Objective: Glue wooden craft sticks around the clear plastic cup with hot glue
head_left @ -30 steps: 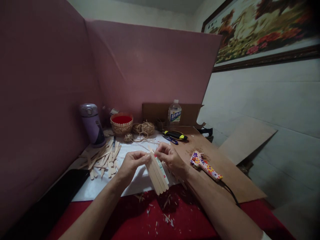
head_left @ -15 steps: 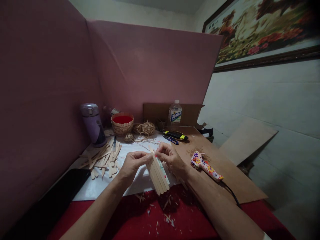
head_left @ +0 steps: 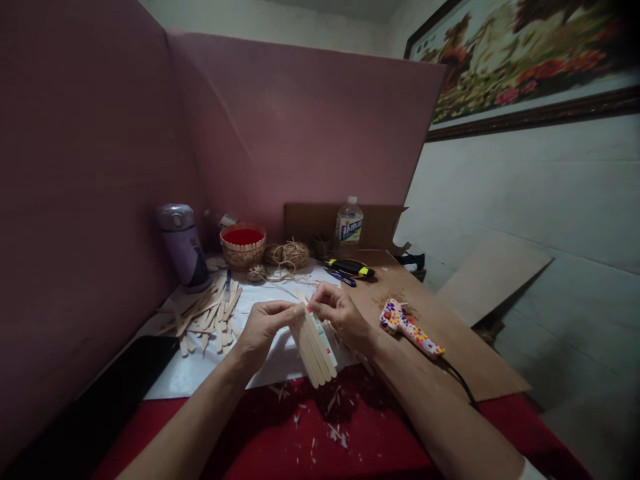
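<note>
Between my hands is a panel of several wooden craft sticks point(head_left: 314, 352) laid side by side, tilted with its lower ends toward me. Along its right side shows a white printed strip point(head_left: 325, 337) with green and red marks. My left hand point(head_left: 270, 327) pinches the panel's upper left edge between thumb and fingers. My right hand point(head_left: 343, 317) is closed at the upper right, its fingertips on the top of the panel and strip. Exactly what lies between the right fingertips is hidden.
Loose craft sticks point(head_left: 213, 317) lie left on white paper, near a purple flask point(head_left: 183, 250). Behind are a stick-rimmed bowl point(head_left: 243, 257), twine point(head_left: 290, 255) and a bottle point(head_left: 349, 227). A yellow-black cutter point(head_left: 350, 268) and floral glue gun point(head_left: 410, 328) rest on cardboard point(head_left: 475, 367).
Both hands keep their pinching hold on the stick panel, with hardly any movement. The whole view has shifted very slightly.
</note>
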Tool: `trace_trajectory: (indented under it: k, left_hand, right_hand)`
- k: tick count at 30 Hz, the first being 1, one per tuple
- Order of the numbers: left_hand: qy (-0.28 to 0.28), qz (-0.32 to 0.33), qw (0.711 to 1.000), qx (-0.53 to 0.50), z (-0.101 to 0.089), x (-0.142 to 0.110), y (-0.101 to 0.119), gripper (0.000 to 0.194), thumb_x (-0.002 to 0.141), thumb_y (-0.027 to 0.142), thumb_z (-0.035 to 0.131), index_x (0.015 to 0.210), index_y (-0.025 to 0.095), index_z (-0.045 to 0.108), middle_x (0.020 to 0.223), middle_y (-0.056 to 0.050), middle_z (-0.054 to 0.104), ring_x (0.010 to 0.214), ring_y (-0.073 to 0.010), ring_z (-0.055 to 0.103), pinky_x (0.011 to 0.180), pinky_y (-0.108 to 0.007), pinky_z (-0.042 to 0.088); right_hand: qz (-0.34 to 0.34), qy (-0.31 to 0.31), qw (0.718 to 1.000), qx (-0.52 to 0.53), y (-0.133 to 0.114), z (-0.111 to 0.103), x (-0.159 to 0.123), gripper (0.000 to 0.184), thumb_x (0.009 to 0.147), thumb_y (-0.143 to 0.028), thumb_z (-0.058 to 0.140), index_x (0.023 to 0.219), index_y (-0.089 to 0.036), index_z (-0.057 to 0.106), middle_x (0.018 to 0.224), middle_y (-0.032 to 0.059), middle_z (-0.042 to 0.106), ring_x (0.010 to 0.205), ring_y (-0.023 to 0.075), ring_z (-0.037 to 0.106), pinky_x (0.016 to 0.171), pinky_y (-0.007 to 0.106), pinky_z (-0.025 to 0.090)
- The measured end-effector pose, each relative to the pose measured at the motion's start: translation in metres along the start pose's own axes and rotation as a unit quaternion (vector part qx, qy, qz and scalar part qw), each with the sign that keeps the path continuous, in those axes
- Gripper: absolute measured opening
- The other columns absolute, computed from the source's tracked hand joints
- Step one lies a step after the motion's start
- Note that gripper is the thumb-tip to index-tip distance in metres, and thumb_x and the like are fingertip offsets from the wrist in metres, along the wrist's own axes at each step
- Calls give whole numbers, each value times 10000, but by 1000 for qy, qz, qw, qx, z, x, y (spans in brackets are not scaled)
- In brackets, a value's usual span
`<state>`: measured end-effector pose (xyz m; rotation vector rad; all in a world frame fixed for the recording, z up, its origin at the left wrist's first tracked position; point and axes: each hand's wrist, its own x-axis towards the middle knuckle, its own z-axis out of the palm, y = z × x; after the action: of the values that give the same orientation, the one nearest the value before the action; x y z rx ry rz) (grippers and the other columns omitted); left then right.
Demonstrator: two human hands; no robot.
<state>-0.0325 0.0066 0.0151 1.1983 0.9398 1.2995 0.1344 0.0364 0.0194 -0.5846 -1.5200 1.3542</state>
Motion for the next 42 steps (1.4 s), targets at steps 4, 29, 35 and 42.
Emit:
trace_trajectory:
  k: [4, 29, 35, 42]
  left_hand:
    - [3, -4, 1000, -4, 3, 1, 2, 206, 603, 342, 824, 647, 146, 776, 643, -54, 709, 653, -151, 554, 691, -273, 419]
    - [21, -10, 1000, -1, 2, 2, 0, 223, 575, 354, 839, 614, 148, 765, 597, -47, 679, 611, -143, 534, 654, -272, 405]
    - [12, -8, 1000, -1, 1, 2, -2, 212, 602, 349, 830, 630, 148, 767, 609, -48, 688, 614, -147, 547, 659, -274, 410]
    - [13, -12, 1000, -7, 2, 3, -2, 202, 591, 334, 837, 630, 149, 767, 616, -43, 692, 622, -137, 547, 662, -261, 409]
  right_hand:
    - [-14, 2, 1000, -11, -2, 0, -1, 311, 716, -399, 749, 653, -193, 524, 631, -46, 478, 588, 109, 391, 587, 260, 300]
    - [-15, 0, 1000, -18, -1, 1, 0, 366, 699, -471, 763, 655, -199, 521, 645, -45, 471, 598, 113, 396, 595, 264, 306]
    - [-17, -6, 1000, -19, -2, 1, -1, 369, 702, -481, 756, 656, -201, 520, 638, -45, 469, 591, 114, 393, 586, 262, 302]
    - [-20, -5, 1000, -18, -2, 1, 0, 369, 697, -471, 759, 647, -199, 514, 629, -48, 464, 583, 111, 382, 583, 264, 291]
